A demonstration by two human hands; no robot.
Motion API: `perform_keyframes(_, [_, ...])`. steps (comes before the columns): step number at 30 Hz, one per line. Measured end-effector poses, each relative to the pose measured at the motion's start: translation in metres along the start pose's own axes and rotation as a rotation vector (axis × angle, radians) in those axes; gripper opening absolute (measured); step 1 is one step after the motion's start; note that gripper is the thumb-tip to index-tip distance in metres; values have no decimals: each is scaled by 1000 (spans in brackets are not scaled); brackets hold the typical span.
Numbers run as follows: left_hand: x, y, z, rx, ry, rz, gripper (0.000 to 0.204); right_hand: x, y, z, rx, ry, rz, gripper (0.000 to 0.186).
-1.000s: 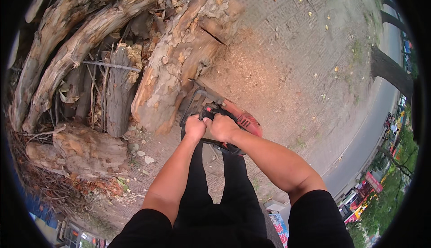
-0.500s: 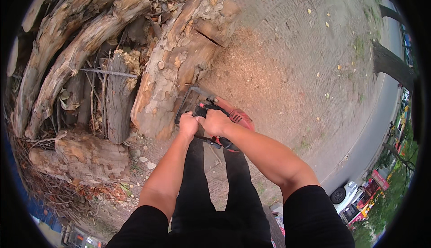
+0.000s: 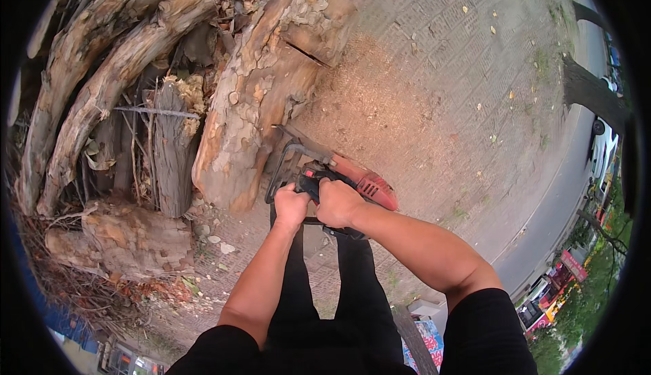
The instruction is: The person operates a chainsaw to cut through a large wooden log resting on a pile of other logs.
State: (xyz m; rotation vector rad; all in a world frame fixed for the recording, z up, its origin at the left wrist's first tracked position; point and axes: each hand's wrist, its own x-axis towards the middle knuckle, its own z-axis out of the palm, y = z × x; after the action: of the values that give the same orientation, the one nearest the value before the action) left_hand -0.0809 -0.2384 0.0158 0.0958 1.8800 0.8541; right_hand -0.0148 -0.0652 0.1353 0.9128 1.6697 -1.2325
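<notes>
A red and black chainsaw [image 3: 371, 186] is held low in front of my legs, at the near right end of a thick log [image 3: 254, 100]. My left hand [image 3: 291, 207] is closed at the black frame on the saw's left side. Beside it, my right hand [image 3: 339, 203] wraps round a black handle near the red button. The grey bar's tip points toward the log's side; whether it touches the bark I cannot tell. Farther up, a dark narrow cut [image 3: 306, 54] runs partway into the log.
Reddish sawdust [image 3: 380, 104] covers the paving right of the log. Curved branches [image 3: 122, 70] and shorter logs are piled at the left, with a rough stump piece [image 3: 139, 239] nearer. A tree trunk [image 3: 593, 97], road and parked white car [image 3: 601, 144] lie at the right.
The chainsaw has moved a little right and nearer, turning so more of its red body and bar show. Both hands keep their hold. The view has shifted slightly.
</notes>
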Motion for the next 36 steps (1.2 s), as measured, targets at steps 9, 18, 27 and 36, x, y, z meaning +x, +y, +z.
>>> perform_keyframes(9, [13,1,1,-80,-51,-86,12,15,2,8,67,0,21,45])
perform_keyframes(18, [8,-10,12,39,7,-122,12,4,20,13,11,72,-14,41])
perform_keyframes(27, [17,-4,-4,10,-13,-98,9,8,-6,5,29,12,23,43])
perform_keyframes(36, [39,-7,-1,59,-47,-139,9,33,1,7,65,8,69,44])
